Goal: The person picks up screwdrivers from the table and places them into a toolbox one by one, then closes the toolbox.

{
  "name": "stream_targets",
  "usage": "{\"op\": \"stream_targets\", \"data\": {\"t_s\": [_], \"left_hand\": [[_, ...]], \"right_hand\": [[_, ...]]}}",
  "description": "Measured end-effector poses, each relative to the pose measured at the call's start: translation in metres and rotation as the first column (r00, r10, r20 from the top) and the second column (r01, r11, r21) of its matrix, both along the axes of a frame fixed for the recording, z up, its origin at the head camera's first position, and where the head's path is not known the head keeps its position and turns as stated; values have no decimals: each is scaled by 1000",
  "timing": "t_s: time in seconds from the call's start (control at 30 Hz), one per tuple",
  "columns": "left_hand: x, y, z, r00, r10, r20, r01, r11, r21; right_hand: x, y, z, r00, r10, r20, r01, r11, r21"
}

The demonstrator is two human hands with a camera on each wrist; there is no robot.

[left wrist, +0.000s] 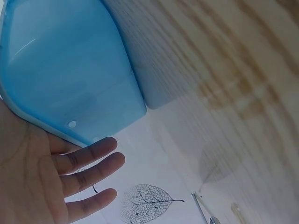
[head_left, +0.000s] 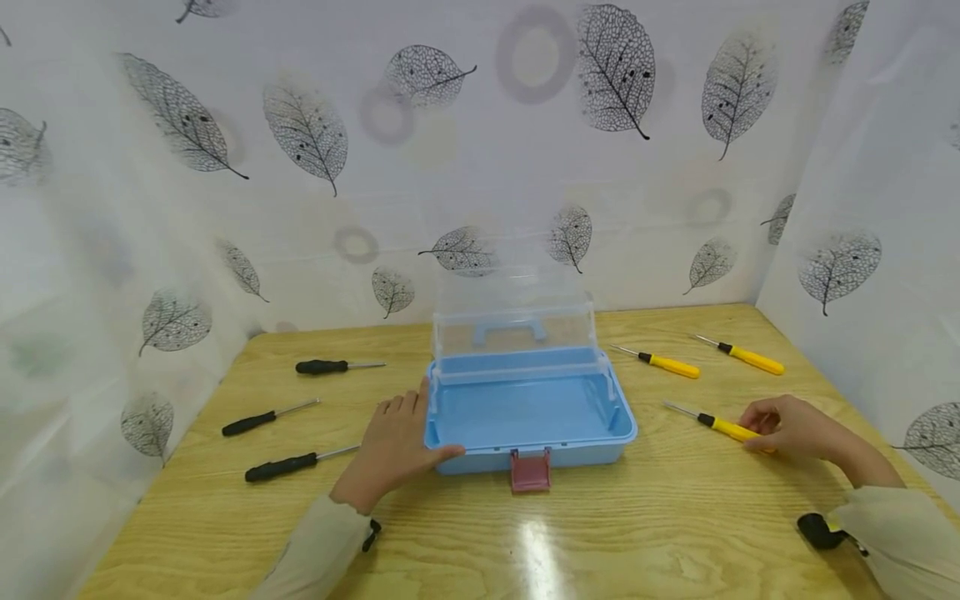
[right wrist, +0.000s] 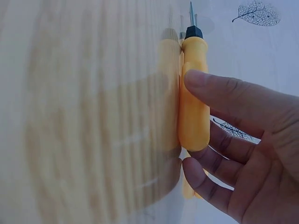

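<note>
A blue toolbox (head_left: 525,460) with its clear lid (head_left: 517,333) raised stands mid-table, a pink latch (head_left: 531,472) hanging at its front. My left hand (head_left: 397,442) rests against the box's left end, thumb along the front rim. In the left wrist view its fingers (left wrist: 91,175) are extended beside the blue wall. With my right hand (head_left: 795,429) I pinch the handle of a yellow-handled screwdriver (head_left: 727,428) on the table. The right wrist view has the thumb across that yellow handle (right wrist: 195,121), the other fingers curled around its far side.
Two more yellow-handled screwdrivers, one nearer the box (head_left: 672,366) and one farther right (head_left: 756,360), lie at the back right. Left of the box lie three black-handled screwdrivers: back (head_left: 322,367), middle (head_left: 250,423) and front (head_left: 281,467). Leaf-printed curtains (head_left: 510,167) surround the wooden table (head_left: 450,542).
</note>
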State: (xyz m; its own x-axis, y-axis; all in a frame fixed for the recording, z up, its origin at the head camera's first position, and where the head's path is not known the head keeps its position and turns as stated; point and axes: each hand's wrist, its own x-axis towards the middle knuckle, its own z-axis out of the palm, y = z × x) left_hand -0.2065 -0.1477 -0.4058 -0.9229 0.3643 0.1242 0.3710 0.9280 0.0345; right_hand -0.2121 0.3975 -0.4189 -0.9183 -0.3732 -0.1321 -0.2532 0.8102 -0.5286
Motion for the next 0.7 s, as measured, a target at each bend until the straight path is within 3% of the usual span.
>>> {"op": "stream_targets", "data": {"t_s": [0.7], "left_hand": [[2,-2,1,1000,-6,0,6,1000,14]], "right_hand": [[0,-4,1,999,19,-48,-19,1000,-2]]}}
